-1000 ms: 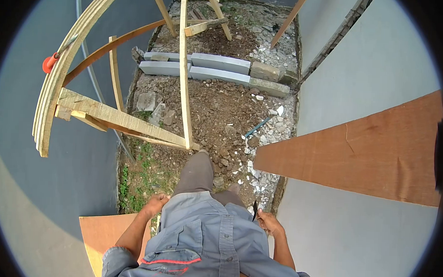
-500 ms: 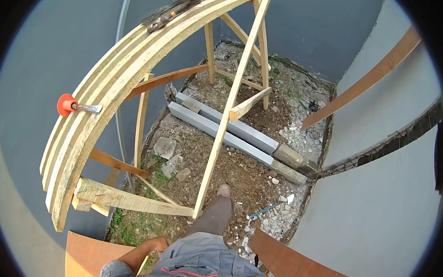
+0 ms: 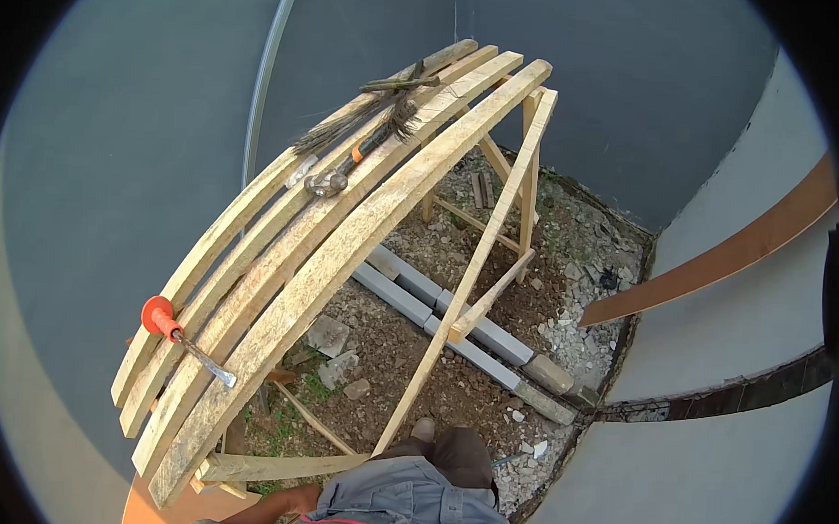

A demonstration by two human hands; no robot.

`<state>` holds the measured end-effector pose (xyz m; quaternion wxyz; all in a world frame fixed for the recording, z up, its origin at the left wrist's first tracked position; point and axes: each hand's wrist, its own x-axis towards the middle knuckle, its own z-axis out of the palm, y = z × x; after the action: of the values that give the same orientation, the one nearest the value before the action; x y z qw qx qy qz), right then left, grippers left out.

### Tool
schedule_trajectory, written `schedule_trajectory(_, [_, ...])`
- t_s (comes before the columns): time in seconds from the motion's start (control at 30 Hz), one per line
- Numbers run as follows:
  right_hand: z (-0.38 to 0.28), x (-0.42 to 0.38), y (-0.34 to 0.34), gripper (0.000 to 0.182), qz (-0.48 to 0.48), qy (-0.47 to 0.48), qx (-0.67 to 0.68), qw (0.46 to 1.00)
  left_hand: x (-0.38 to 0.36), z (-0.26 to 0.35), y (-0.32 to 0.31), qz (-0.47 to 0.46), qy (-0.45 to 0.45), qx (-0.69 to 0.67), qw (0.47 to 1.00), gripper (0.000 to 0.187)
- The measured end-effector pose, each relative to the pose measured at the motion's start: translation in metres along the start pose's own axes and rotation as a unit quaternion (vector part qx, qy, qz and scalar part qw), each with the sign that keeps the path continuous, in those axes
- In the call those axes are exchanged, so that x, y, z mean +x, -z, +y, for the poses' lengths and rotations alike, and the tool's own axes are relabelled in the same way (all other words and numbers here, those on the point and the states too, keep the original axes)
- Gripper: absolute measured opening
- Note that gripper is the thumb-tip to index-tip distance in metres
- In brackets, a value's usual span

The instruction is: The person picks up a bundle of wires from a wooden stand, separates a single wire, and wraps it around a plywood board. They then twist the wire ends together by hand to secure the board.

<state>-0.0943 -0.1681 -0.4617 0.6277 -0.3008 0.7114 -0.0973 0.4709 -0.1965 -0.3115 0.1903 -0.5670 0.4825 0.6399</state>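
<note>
My left hand (image 3: 302,498) is low in the view beside the grey shirt, close to the curved wooden piece at the bottom; its fingers are hidden against the clothing. My right hand does not show. In front of me stands a wooden frame topped by several long bowed timbers (image 3: 347,218). On them lie a chisel (image 3: 193,351) with an orange hand guard, a hammer (image 3: 349,165) with a dark handle and an orange band, and a bundle of dark wires (image 3: 402,114).
Grey concrete bars (image 3: 476,353) lie on the soil under the frame. White rubble (image 3: 569,337) lies by the right wall. A curved brown board (image 3: 715,272) leans there. Another brown board (image 3: 143,506) is at the lower left. Slanting braces (image 3: 465,282) cross ahead.
The view has shifted, so the frame sits lower and more of its top, the hammer and the wires show. A dark-trousered knee now shows raised beside the boot.
</note>
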Motion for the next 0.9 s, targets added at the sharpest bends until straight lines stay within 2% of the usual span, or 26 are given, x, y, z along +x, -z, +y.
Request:
schedule_trajectory(0.07, [-0.011, 0.001, 0.013, 0.013, 0.017, 0.005, -0.027, 0.999, -0.007, 0.054, 0.042, 0.010, -0.026, 0.140, 0.990, 0.030])
schedule_trajectory(0.13, [-0.033, 0.010, 0.037, 0.013, 0.036, 0.022, -0.061, 0.997, -0.056, 0.146, 0.091, 0.156, -0.066, 0.171, 0.971, 0.027])
schedule_trajectory(0.17, [-0.044, 0.016, 0.049, 0.013, 0.045, 0.032, -0.078, 0.995, -0.086, 0.193, 0.115, 0.226, -0.091, 0.127, 0.962, 0.028])
schedule_trajectory(0.2, [-0.054, 0.022, 0.057, 0.013, 0.053, 0.040, -0.092, 0.994, -0.102, 0.215, 0.136, 0.274, -0.186, 0.039, 0.943, 0.030])
schedule_trajectory(0.23, [-0.087, 0.025, 0.062, 0.015, 0.084, 0.060, -0.067, 0.992, -0.133, 0.253, 0.156, 0.286, -0.232, -0.088, 0.926, 0.028])
schedule_trajectory(0.27, [-0.124, 0.028, 0.066, 0.018, 0.114, 0.078, -0.040, 0.990, -0.148, 0.278, 0.174, 0.333, -0.300, -0.158, 0.880, 0.027])
schedule_trajectory(0.3, [-0.138, 0.047, 0.074, 0.021, 0.127, 0.106, -0.059, 0.985, -0.164, 0.298, 0.194, 0.374, -0.327, -0.193, 0.846, 0.027])
schedule_trajectory(0.37, [-0.167, 0.076, 0.086, 0.024, 0.143, 0.128, -0.074, 0.979, -0.183, 0.327, 0.244, 0.446, -0.421, -0.164, 0.773, 0.024])
schedule_trajectory(0.43, [-0.186, 0.095, 0.091, 0.025, 0.195, 0.213, -0.196, 0.937, -0.188, 0.353, 0.309, 0.496, -0.468, -0.130, 0.719, 0.020])
schedule_trajectory(0.53, [-0.240, 0.057, 0.082, 0.026, 0.218, 0.179, -0.202, 0.938, -0.183, 0.391, 0.411, 0.566, -0.420, -0.080, 0.705, 0.019])
schedule_trajectory(0.57, [-0.231, 0.059, 0.080, 0.026, 0.222, 0.174, -0.199, 0.938, -0.176, 0.401, 0.443, 0.580, -0.398, -0.052, 0.709, 0.021])
schedule_trajectory(0.63, [-0.208, 0.064, 0.076, 0.023, 0.257, 0.222, -0.211, 0.917, -0.155, 0.420, 0.507, 0.614, -0.354, 0.032, 0.705, 0.028])
schedule_trajectory(0.67, [-0.200, 0.057, 0.072, 0.023, 0.262, 0.194, -0.190, 0.926, -0.146, 0.431, 0.531, 0.610, -0.365, 0.034, 0.702, 0.028])
schedule_trajectory(0.73, [-0.144, 0.056, 0.058, 0.018, 0.281, 0.171, -0.143, 0.933, -0.126, 0.452, 0.570, 0.624, -0.292, 0.084, 0.720, 0.045])
schedule_trajectory(0.77, [-0.110, 0.062, 0.051, 0.013, 0.296, 0.174, -0.118, 0.932, -0.114, 0.461, 0.586, 0.616, -0.301, 0.086, 0.723, 0.045])
schedule_trajectory(0.83, [-0.119, 0.008, 0.027, 0.022, 0.252, -0.002, -0.056, 0.966, -0.090, 0.478, 0.609, 0.622, -0.220, 0.121, 0.742, 0.067])
schedule_trajectory(0.87, [-0.092, 0.004, 0.015, 0.019, 0.273, 0.024, -0.099, 0.957, -0.082, 0.486, 0.613, 0.619, -0.183, 0.146, 0.750, 0.092])
schedule_trajectory(0.9, [-0.078, -0.007, 0.000, 0.016, 0.291, 0.049, -0.141, 0.945, -0.071, 0.493, 0.619, 0.612, -0.189, 0.148, 0.753, 0.092])
